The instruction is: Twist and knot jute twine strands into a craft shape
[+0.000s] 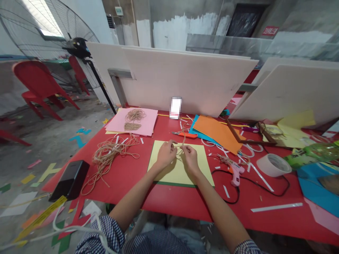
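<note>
My left hand and my right hand come close together over a yellow sheet with a green edge beneath it. Between their fingertips runs a thin piece of brown twine, pinched by both hands, with one end rising past the fingers. Small loops of it show between the hands; their exact shape is too fine to tell. Just behind the sheet lies an orange utility knife. A loose heap of twine sits to the left, and a pink sheet carries a twine coil and a flat twine piece.
On the right are orange paper, a pink glue gun with a black cord, a tape roll and a green bottle. A black box-like device stands at the left edge. White boards rise behind the red table.
</note>
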`<action>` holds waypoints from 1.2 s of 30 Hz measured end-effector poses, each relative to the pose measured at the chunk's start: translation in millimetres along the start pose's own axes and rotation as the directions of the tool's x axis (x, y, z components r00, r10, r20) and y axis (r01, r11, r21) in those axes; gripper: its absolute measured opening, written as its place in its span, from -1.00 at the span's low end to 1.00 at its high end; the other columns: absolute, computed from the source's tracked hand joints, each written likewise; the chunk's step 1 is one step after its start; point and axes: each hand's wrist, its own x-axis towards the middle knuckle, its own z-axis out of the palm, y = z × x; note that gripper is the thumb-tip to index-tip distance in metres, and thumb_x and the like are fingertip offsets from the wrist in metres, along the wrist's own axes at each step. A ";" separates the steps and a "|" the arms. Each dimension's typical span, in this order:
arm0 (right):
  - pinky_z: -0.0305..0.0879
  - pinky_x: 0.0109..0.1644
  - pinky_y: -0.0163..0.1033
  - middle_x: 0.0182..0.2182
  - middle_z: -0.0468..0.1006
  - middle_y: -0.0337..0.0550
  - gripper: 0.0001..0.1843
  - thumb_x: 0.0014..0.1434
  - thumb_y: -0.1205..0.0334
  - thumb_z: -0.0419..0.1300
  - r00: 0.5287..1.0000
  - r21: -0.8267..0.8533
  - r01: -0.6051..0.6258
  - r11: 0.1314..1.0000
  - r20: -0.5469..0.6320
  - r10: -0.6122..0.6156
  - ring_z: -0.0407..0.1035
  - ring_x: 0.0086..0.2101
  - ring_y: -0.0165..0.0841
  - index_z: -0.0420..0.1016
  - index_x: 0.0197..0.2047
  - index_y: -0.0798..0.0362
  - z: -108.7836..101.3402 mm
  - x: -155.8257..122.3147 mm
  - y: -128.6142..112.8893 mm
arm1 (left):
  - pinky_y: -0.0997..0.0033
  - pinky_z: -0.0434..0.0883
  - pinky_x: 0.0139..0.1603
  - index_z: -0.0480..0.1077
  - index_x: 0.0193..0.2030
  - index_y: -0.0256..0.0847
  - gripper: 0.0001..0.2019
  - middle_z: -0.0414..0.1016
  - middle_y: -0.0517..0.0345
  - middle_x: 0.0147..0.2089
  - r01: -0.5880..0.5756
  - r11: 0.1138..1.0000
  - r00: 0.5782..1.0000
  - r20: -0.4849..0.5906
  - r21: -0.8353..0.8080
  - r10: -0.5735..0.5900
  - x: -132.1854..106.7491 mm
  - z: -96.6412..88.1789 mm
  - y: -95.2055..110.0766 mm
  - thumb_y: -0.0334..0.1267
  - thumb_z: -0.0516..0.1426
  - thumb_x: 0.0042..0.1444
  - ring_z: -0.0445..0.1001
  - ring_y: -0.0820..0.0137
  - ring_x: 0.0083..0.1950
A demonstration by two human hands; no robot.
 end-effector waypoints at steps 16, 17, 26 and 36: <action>0.07 -0.44 -0.29 -0.58 0.31 -0.28 -0.59 0.12 -0.18 0.13 0.969 -0.201 0.172 0.964 0.211 -0.129 0.16 -0.52 -0.39 0.37 -0.45 0.02 -8.9 5.8 -1.6 | 0.28 0.36 -0.01 0.51 -0.29 -0.23 -0.66 0.57 -0.03 -0.21 -0.163 0.986 0.986 0.036 -0.023 0.163 9.9 -3.2 -15.9 -0.23 -0.06 0.30 0.47 0.25 -0.10; 0.07 -0.43 -0.29 -0.58 0.33 -0.28 -0.59 0.15 -0.16 0.11 0.959 -0.248 0.206 0.947 0.242 -0.145 0.17 -0.51 -0.39 0.36 -0.45 0.02 -8.9 5.4 -1.2 | 0.31 0.36 -0.09 0.51 -0.32 -0.24 -0.64 0.56 -0.01 -0.27 -0.148 0.988 0.984 0.097 -0.044 0.152 7.9 1.4 -12.3 -0.19 -0.06 0.30 0.48 0.27 -0.19; -0.04 -0.39 -0.29 -0.57 0.38 -0.23 -0.70 0.26 0.06 -0.01 0.909 -0.624 0.375 0.686 0.394 -0.139 0.21 -0.51 -0.36 0.26 -0.46 -0.01 -12.2 -1.2 -14.6 | 0.42 0.22 -0.32 0.42 -0.49 -0.26 -0.62 0.46 0.11 -0.48 0.025 0.982 0.974 0.224 -0.188 0.018 7.2 2.1 -11.6 -0.18 -0.07 0.24 0.38 0.38 -0.40; 0.03 -0.46 -0.32 -0.63 0.29 -0.31 -0.59 0.09 -0.12 0.18 0.892 -0.269 0.174 0.947 0.450 -0.036 0.14 -0.54 -0.43 0.31 -0.56 0.02 -11.1 2.8 -12.6 | 0.42 0.02 -0.45 0.13 -0.64 -0.19 -0.54 0.10 0.28 -0.65 0.062 0.937 0.978 0.208 -0.343 0.011 12.7 -6.7 -16.7 0.02 -0.02 0.20 0.10 0.49 -0.54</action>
